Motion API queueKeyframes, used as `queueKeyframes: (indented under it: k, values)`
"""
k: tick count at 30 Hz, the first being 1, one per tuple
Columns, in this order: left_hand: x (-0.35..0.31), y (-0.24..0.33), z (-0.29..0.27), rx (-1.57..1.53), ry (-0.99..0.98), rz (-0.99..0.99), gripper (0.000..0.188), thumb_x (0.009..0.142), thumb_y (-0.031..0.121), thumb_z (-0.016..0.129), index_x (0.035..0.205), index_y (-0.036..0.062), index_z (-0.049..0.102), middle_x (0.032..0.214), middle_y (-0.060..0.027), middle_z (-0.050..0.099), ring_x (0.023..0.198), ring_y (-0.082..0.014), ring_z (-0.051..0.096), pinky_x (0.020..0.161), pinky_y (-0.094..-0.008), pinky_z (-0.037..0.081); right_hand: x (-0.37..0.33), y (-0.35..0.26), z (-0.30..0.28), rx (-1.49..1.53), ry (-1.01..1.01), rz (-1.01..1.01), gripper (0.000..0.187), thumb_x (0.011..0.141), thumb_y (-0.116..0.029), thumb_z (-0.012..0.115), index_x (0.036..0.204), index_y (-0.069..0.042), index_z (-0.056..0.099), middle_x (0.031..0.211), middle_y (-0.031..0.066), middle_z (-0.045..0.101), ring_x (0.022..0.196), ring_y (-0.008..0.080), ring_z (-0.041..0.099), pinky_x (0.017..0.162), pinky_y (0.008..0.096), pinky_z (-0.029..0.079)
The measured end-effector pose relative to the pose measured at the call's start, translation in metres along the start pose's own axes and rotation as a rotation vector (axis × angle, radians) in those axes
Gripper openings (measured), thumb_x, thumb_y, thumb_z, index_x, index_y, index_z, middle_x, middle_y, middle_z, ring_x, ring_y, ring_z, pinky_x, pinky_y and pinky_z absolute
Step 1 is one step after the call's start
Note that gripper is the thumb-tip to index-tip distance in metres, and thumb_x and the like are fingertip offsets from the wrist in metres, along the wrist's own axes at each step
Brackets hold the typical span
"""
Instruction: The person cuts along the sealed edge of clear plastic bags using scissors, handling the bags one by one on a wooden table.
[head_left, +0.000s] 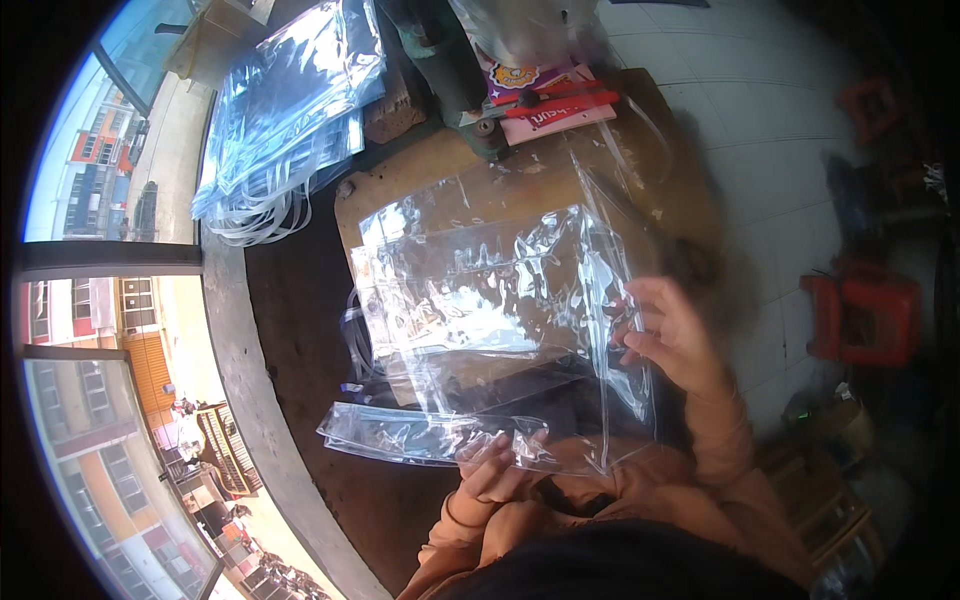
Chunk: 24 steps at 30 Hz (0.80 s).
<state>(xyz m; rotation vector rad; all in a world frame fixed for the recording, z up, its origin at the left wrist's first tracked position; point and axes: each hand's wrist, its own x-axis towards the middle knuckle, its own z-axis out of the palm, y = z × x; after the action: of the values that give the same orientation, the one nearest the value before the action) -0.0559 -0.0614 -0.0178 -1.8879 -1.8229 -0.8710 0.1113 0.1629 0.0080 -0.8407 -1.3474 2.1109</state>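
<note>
1. Over the brown tabletop [690, 170] and down toward the lap, has a clear plastic sheet [470, 310] spread out, wrinkled and bright with reflections.
2. At the near side of the sheet, pinches a folded plastic strip [390, 435] between thumb and fingers of the left hand [495, 468], one end pointing leftward. Cannot tell through the shine whether joined to the sheet or separate.
3. At the right edge of the sheet, holds the right hand [665, 335] with fingers curled and thumb close by. Cannot tell about this grip: perhaps pinching the plastic, perhaps only touching.
4. On both arms, wears orange-brown sleeves [720, 430].
5. Toward the upper left, a thick stack of clear plastic bags [310, 85], with pale loops [265, 215] hanging from the near end.
6. Just right of the stack, a dark green metal post [440, 60].
7. Beyond the sheet, a red-handled tool [590, 100] lying across a pink packet [550, 125].
8. Right of the sheet, dark scissors [690, 260], blurred.
9. Farther right, a red stool [868, 318] on pale floor tiles [760, 200].
10. Along the left side, a window frame [110, 258], with buildings outside.
</note>
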Motion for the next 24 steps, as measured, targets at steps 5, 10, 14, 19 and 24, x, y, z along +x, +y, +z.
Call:
queueKeyframes:
  k: [5,10,14,19,24]
  values:
    - [0.027,0.014,0.051,-0.306,-0.257,-0.156,0.048,0.066,0.004,0.069,0.114,0.0068,0.065,0.103,-0.0094,0.048,0.087,-0.0237,0.059,0.078,-0.0370,0.050,0.048,0.033,-0.023,-0.276,0.248,-0.472,0.024,0.084,0.008,0.052,0.107,0.001,0.054,0.111,0.0117,0.054,0.094,0.0179,0.060,0.076,0.0263,0.050]
    - [0.055,0.016,0.054,-0.293,-0.402,-0.277,0.039,0.075,0.007,0.067,0.114,0.0072,0.063,0.105,-0.0072,0.058,0.083,-0.0228,0.062,0.071,-0.0330,0.050,0.058,0.012,-0.033,-1.049,0.478,-0.542,0.028,0.078,0.007,0.054,0.104,-0.002,0.059,0.108,0.0131,0.058,0.095,0.0329,0.057,0.080,0.0361,0.047]
    - [0.070,0.012,0.015,-0.357,-0.632,-0.399,0.033,0.078,0.011,0.068,0.111,0.0116,0.064,0.083,-0.0019,0.065,0.059,-0.0192,0.061,0.053,-0.0295,0.049,0.033,0.014,-0.037,-1.256,0.487,-0.406,0.036,0.080,-0.003,0.060,0.115,-0.005,0.054,0.117,0.0157,0.052,0.106,0.0353,0.050,0.092,0.0437,0.039]
    - [0.113,-0.036,0.005,-0.230,-0.436,-0.311,0.027,0.079,0.016,0.069,0.105,0.0124,0.065,0.067,-0.0016,0.058,0.052,-0.0209,0.056,0.049,-0.0308,0.044,0.007,0.021,-0.055,-1.240,0.503,-0.256,0.052,0.076,-0.010,0.069,0.123,-0.005,0.049,0.116,0.0201,0.045,0.105,0.0368,0.048,0.090,0.0435,0.040]
    - [0.195,-0.125,0.022,0.152,-0.175,-0.209,0.030,0.078,0.014,0.069,0.107,0.0103,0.065,0.096,-0.0059,0.064,0.085,-0.0219,0.062,0.073,-0.0343,0.046,0.002,0.026,-0.063,-1.286,0.590,-0.201,0.052,0.073,-0.006,0.070,0.120,-0.001,0.049,0.110,0.0187,0.045,0.101,0.0363,0.049,0.088,0.0423,0.042]
